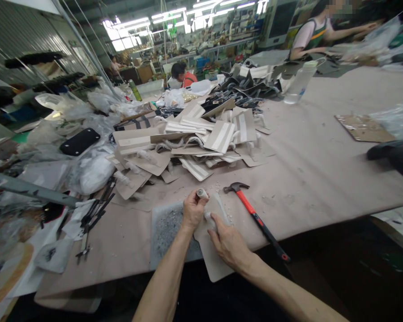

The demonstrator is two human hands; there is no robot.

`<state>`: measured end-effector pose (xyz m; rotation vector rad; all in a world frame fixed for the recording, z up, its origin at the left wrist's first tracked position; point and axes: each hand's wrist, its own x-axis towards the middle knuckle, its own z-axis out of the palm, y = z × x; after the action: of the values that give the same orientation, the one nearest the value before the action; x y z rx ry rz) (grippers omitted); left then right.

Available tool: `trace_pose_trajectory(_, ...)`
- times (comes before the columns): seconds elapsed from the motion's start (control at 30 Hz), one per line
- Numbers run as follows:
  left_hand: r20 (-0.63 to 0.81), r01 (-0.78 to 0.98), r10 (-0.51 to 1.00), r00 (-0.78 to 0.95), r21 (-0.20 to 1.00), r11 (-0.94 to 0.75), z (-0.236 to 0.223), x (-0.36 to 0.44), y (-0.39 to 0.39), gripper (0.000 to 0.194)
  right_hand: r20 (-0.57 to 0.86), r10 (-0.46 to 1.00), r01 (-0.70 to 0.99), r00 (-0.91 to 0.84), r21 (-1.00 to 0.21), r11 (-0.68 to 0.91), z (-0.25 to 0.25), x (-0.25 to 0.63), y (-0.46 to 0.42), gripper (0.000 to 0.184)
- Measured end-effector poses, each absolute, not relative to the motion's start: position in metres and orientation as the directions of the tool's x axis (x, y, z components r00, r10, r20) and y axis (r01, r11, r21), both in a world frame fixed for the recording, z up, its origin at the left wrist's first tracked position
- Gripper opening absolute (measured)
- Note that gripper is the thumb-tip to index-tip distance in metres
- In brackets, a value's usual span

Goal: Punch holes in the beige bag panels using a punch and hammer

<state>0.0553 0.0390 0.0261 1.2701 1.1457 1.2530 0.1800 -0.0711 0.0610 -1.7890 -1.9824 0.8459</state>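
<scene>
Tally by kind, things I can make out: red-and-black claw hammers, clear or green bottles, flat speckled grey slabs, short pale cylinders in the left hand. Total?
Red-and-black claw hammer: 1
Bottles: 2 (clear plastic bottle, slim green bottle)
Flat speckled grey slab: 1
Short pale cylinder in left hand: 1
Total: 5

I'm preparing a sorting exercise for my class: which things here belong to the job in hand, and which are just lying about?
Likely the job's:
small cylinder, in the left hand
beige panel, at the right hand
claw hammer, nearby
heaped panels

Probably just lying about:
clear plastic bottle
green bottle
brown cardboard piece
</scene>
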Motion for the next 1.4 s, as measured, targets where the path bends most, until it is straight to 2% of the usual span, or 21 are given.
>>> trace_pose_trajectory(0.1,0.059,-0.01,0.998,0.018,0.998,-0.059,0.019,0.054,0.036,0.027,-0.208,0.965,0.78,-0.163,-0.626,-0.003,0.057,0.175,-0.071,0.055)
trace_pose_trajectory(0.27,0.06,0.012,0.998,0.019,0.998,-0.061,0.017,0.041,0.025,0.027,-0.229,0.957,0.748,-0.181,-0.663,-0.017,0.054,0.174,-0.067,0.059)
trace_pose_trajectory(0.37,0.048,0.044,0.998,0.034,0.998,-0.05,0.015,0.037,0.021,0.026,-0.161,0.969,0.694,-0.189,-0.719,0.015,0.058,0.185,-0.068,0.059)
trace_pose_trajectory(0.47,0.059,0.054,0.998,0.033,0.997,-0.061,0.011,0.037,0.021,0.024,-0.04,0.996,0.69,-0.079,-0.723,0.025,0.056,0.21,-0.068,0.055)
trace_pose_trajectory(0.6,0.064,0.063,0.997,0.043,0.996,-0.066,0.005,0.036,0.024,0.024,0.107,0.985,0.819,0.135,-0.572,-0.051,0.044,0.26,-0.065,0.049)
trace_pose_trajectory(0.7,0.061,0.071,0.998,0.031,0.995,-0.063,0.002,0.036,0.025,0.024,0.155,0.969,0.904,0.193,-0.413,-0.114,0.032,0.293,-0.066,0.047)
trace_pose_trajectory(0.77,0.053,0.059,0.998,0.02,0.997,-0.054,0.002,0.036,0.025,0.025,0.13,0.969,0.922,0.208,-0.357,-0.15,0.025,0.306,-0.069,0.046)
trace_pose_trajectory(0.97,0.018,-0.001,1.0,0.009,1.0,-0.018,0.004,0.039,0.028,0.028,-0.02,0.983,0.933,0.18,-0.314,-0.178,0.008,0.308,-0.079,0.036)
trace_pose_trajectory(1.07,0.032,0.039,0.999,0.012,0.999,-0.032,0.004,0.04,0.027,0.025,-0.049,0.986,0.948,0.161,-0.271,-0.168,0.007,0.308,-0.078,0.032)
trace_pose_trajectory(1.17,0.078,0.135,0.997,0.018,0.988,-0.079,0.005,0.04,0.026,0.018,-0.149,0.974,0.937,0.17,-0.282,-0.206,0.011,0.31,-0.072,0.023)
trace_pose_trajectory(1.2,0.102,0.179,0.995,0.023,0.978,-0.104,0.006,0.04,0.025,0.015,-0.191,0.965,0.916,0.181,-0.325,-0.236,0.014,0.311,-0.069,0.02)
trace_pose_trajectory(1.27,0.157,0.269,0.987,0.044,0.949,-0.164,0.009,0.041,0.022,0.012,-0.303,0.935,0.799,0.183,-0.509,-0.321,0.019,0.31,-0.063,0.015)
trace_pose_trajectory(1.33,0.207,0.339,0.975,0.077,0.915,-0.221,0.011,0.041,0.02,0.013,-0.465,0.878,0.499,0.116,-0.737,-0.456,0.023,0.306,-0.057,0.017)
trace_pose_trajectory(1.37,0.226,0.361,0.97,0.092,0.9,-0.244,0.012,0.041,0.019,0.013,-0.544,0.837,0.299,0.056,-0.791,-0.534,0.025,0.303,-0.054,0.019)
trace_pose_trajectory(1.4,0.241,0.378,0.964,0.108,0.887,-0.264,0.013,0.042,0.018,0.014,-0.602,0.799,0.121,-0.001,-0.793,-0.597,0.027,0.299,-0.051,0.018)
